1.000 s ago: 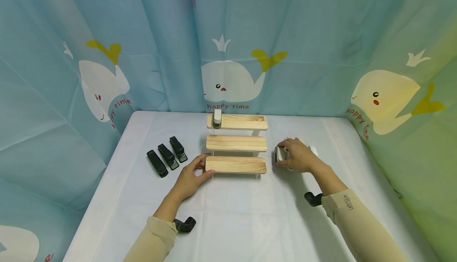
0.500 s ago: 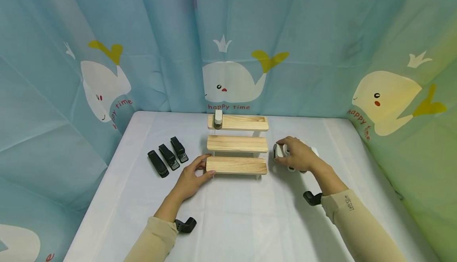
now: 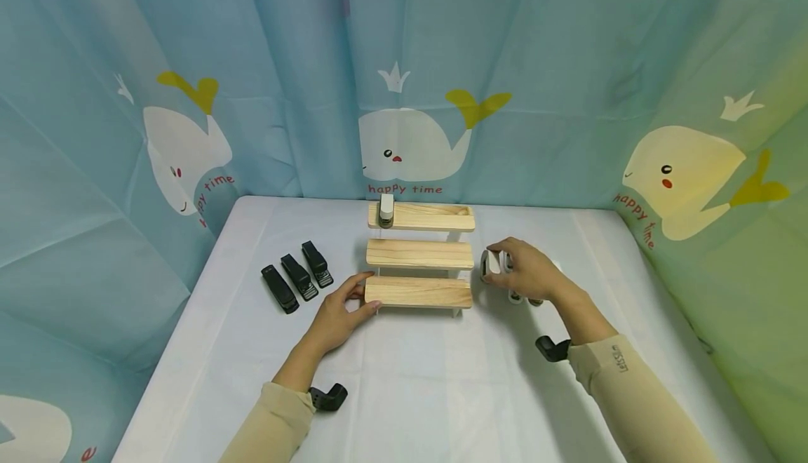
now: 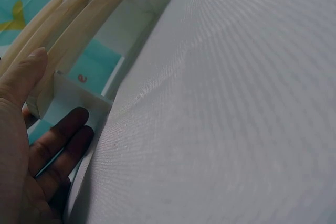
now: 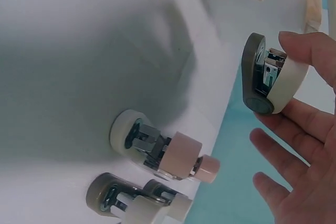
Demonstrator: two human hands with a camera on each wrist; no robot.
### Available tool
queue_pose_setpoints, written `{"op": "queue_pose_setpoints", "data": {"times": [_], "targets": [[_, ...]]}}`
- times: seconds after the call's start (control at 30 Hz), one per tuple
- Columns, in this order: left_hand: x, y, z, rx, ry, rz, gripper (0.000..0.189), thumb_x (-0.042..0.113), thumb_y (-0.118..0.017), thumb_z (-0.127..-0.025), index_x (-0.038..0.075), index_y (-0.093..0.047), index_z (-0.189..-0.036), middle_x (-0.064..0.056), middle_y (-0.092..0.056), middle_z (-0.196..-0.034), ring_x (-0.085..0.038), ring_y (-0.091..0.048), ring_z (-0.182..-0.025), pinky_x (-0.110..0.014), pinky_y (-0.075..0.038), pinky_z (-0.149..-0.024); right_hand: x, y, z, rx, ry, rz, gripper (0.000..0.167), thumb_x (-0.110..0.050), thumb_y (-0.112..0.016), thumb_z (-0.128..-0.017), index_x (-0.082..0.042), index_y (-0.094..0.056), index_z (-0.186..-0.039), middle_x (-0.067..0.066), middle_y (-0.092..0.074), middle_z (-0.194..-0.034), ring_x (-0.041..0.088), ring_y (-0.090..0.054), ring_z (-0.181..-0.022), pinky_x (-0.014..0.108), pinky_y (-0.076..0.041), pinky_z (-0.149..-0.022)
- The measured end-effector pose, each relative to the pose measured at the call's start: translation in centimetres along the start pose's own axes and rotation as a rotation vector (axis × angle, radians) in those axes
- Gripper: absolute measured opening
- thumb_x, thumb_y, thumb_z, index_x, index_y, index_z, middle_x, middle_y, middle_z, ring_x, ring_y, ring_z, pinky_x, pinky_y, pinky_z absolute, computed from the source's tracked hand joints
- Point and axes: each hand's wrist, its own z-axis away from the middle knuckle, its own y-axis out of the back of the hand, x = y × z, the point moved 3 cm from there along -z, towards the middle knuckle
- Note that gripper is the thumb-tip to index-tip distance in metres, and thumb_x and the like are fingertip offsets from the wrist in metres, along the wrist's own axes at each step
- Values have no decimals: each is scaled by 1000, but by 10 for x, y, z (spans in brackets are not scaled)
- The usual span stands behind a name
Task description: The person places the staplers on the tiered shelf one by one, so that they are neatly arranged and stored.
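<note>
Beside the three-tier wooden display rack (image 3: 419,255), my right hand (image 3: 527,270) pinches a small white and grey-brown stapler (image 5: 275,74) between thumb and fingers, raised over the table. My left hand (image 3: 337,316) grips the left end of the rack's lowest board (image 3: 418,292), with the thumb at its front edge and other fingers by the side. Another small stapler (image 3: 386,211) with a white top stands at the left end of the top board. Below my right hand in the right wrist view lie a pink and white stapler (image 5: 163,145) and other small staplers (image 5: 131,203).
Three slim black objects (image 3: 298,277) with ribbed ends lie in a slanted row left of the rack. A white cloth covers the table (image 3: 404,386). Blue whale-print curtains (image 3: 284,77) hang behind and along both sides.
My right hand has shifted slightly left with the stapler, uncovering more of the small staplers below it. My left hand stays at the rack's end.
</note>
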Motion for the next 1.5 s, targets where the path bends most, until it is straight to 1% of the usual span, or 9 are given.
{"op": "queue_pose_setpoints", "data": {"times": [0.27,0.47,0.7,0.93,1.3,1.5], "targets": [[-1,0,0,4,-8,-2,66,46,-79,-91,37,-52,-150,7,-73,-115,-21,-68,-119,-57,-46,-109,-1,5,0,27,18,-15,66,-40,-76,-94,-3,-57,-145,20,-58,-145,44,-55,-133,64,-44,-107],[0,0,0,-1,1,6,66,48,-79,-90,38,-51,-150,7,-73,-116,-21,-68,-119,-57,-46,-109,-3,9,0,32,31,-32,67,-41,-74,-96,-3,-55,-147,20,-56,-147,46,-52,-136,66,-42,-109],[0,0,0,-4,3,10,67,47,-79,-90,36,-51,-150,7,-73,-116,-21,-68,-119,-57,-45,-109,-9,17,-1,68,70,-60,67,-40,-75,-95,-3,-54,-148,18,-57,-145,44,-55,-133,64,-44,-107],[0,1,0,-12,4,8,68,47,-79,-91,33,-51,-151,6,-73,-117,-21,-68,-119,-57,-45,-110,-13,23,-2,89,60,-89,69,-41,-74,-96,-4,-52,-150,16,-55,-147,41,-55,-131,63,-45,-104],[-1,0,0,-8,0,7,67,48,-78,-90,36,-51,-150,6,-73,-117,-20,-68,-118,-56,-45,-109,-21,33,-2,119,68,-105,68,-41,-73,-97,-4,-51,-150,16,-55,-146,39,-56,-129,61,-48,-99],[-1,0,0,-6,2,12,66,47,-79,-90,39,-51,-150,7,-73,-116,-19,-69,-118,-56,-45,-109,-25,40,-3,116,72,-111,68,-40,-71,-98,-5,-49,-152,16,-54,-147,40,-53,-133,61,-46,-102]]}}
